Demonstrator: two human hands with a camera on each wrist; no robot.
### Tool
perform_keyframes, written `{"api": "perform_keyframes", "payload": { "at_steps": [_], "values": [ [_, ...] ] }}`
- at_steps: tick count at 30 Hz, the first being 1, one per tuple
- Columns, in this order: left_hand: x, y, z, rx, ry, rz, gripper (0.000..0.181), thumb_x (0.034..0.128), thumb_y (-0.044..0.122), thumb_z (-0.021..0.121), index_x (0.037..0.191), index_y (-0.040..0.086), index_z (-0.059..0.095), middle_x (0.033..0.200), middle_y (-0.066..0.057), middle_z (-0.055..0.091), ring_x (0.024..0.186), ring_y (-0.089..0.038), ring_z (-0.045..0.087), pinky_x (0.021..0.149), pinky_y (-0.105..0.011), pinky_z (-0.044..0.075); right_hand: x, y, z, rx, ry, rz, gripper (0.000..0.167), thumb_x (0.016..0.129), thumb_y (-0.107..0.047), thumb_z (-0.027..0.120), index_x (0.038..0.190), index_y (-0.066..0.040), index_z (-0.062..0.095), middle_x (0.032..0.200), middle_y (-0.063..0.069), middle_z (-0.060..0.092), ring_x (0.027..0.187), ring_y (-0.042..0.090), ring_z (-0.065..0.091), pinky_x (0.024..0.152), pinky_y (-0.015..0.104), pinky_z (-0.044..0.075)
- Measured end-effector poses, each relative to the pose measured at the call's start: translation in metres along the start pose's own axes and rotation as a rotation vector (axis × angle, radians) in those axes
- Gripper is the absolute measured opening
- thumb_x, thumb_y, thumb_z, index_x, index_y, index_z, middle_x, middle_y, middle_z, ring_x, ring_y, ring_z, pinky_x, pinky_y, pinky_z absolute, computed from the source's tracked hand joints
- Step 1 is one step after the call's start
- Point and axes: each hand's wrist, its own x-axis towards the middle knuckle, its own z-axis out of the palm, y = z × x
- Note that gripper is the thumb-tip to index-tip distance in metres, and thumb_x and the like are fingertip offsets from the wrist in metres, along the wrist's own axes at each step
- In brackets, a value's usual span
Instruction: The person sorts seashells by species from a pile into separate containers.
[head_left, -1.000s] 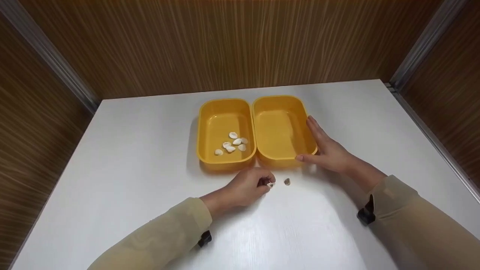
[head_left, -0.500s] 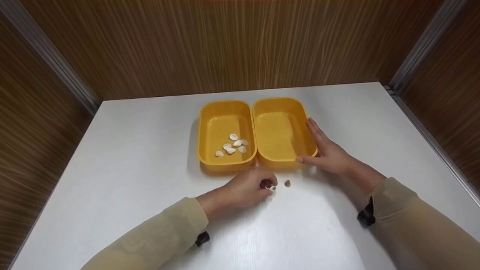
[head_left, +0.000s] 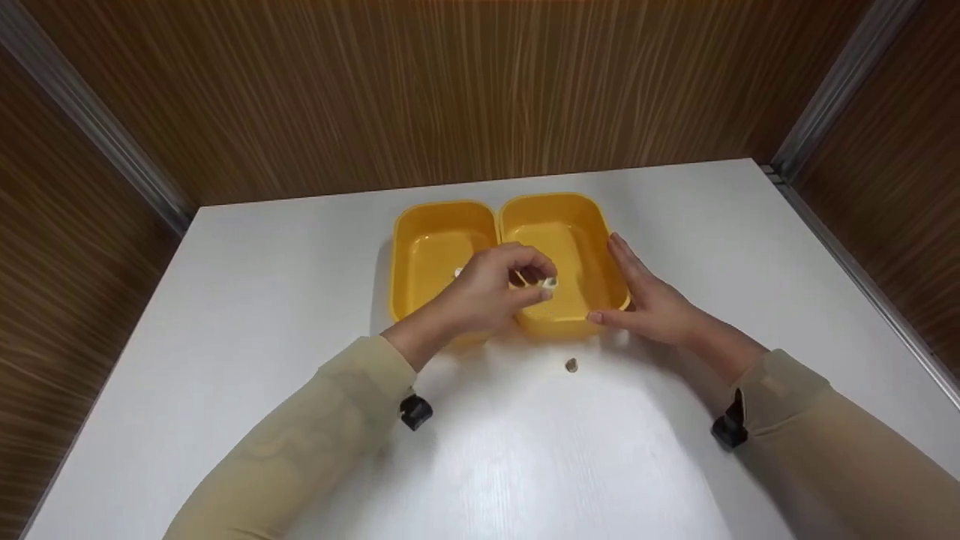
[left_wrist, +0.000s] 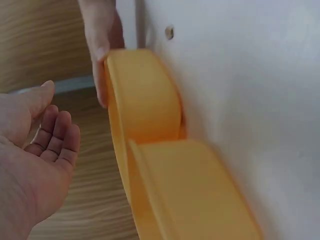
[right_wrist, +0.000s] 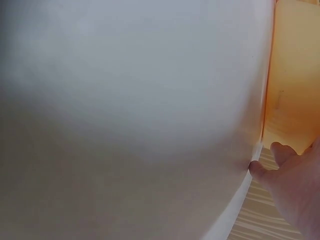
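Note:
My left hand [head_left: 495,289] is above the two yellow containers in the head view, pinching a small whitish seashell [head_left: 550,283] between thumb and fingertips. Below it lies the right container [head_left: 562,244]; the left container [head_left: 427,262] is partly covered by the hand and wrist. One white shell [head_left: 458,272] peeks out beside the hand there, the others being hidden. My right hand [head_left: 652,307] rests against the right container's side and near corner with fingers extended. On the table in front of that container sits a small brownish shell [head_left: 571,365], also visible in the left wrist view.
Both containers stand side by side on a white table [head_left: 285,277]. A wood-grain panel [head_left: 465,90] rises behind the table's far edge, with more panels to the left and right. Black wrist devices [head_left: 415,412] sit at both cuffs.
My left hand has picked up the nearer shell from the table and moved it up and forward over the containers. My right hand stays against the right container.

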Motion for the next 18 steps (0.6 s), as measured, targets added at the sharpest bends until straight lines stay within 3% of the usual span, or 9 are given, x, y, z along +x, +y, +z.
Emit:
{"api": "perform_keyframes", "payload": {
  "at_steps": [10,18],
  "values": [
    [0.042,-0.016,-0.018,-0.094,0.080,-0.164,0.021,0.1006,0.016,0.076,0.121,0.012,0.072,0.115,-0.001,0.068,0.106,-0.017,0.061,0.092,-0.025,0.055,0.002,-0.003,0.004,0.000,-0.004,0.012,0.121,0.093,-0.053,0.079,0.172,-0.022,-0.007,0.178,0.000,-0.009,0.162,0.040,0.009,0.125,0.066,0.017],
    [0.063,-0.035,-0.017,-0.073,0.116,-0.206,0.018,0.1016,0.015,0.075,0.120,0.013,0.074,0.111,-0.001,0.067,0.103,-0.016,0.059,0.089,-0.025,0.052,0.004,-0.007,0.004,0.011,-0.006,0.015,0.122,0.092,-0.055,0.080,0.172,-0.024,-0.007,0.178,0.000,-0.009,0.162,0.038,0.008,0.126,0.066,0.017]
  ]
}}
